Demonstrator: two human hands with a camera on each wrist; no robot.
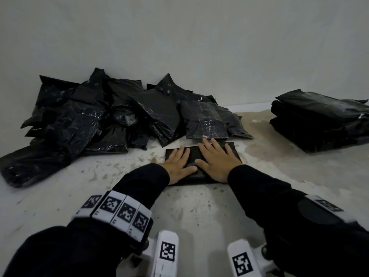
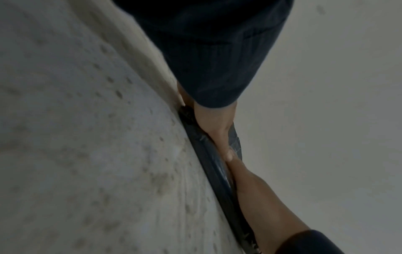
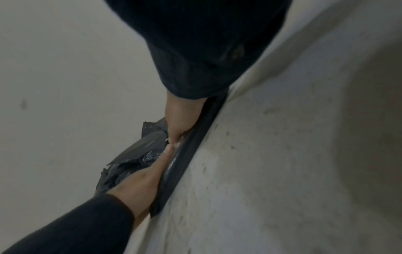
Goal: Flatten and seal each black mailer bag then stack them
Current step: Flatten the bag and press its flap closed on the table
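A black mailer bag (image 1: 193, 154) lies flat on the pale speckled floor (image 1: 199, 206) in front of me. My left hand (image 1: 179, 163) and right hand (image 1: 215, 158) press down on it side by side, palms flat and fingers spread. The left wrist view shows my left hand (image 2: 214, 127) on the thin bag edge (image 2: 215, 171), with the other hand (image 2: 256, 194) beyond. In the right wrist view my right hand (image 3: 182, 118) lies flat on the same bag (image 3: 187, 154). A loose heap of black mailer bags (image 1: 99, 118) sits behind, and a neat stack of black bags (image 1: 321, 118) stands at the right.
A grey wall (image 1: 179, 37) rises just behind the heap. Bare speckled floor lies between the pressed bag and the right-hand stack, with a brownish stain (image 1: 257, 132) there. White tagged wrist mounts (image 1: 165, 254) show at the bottom of the head view.
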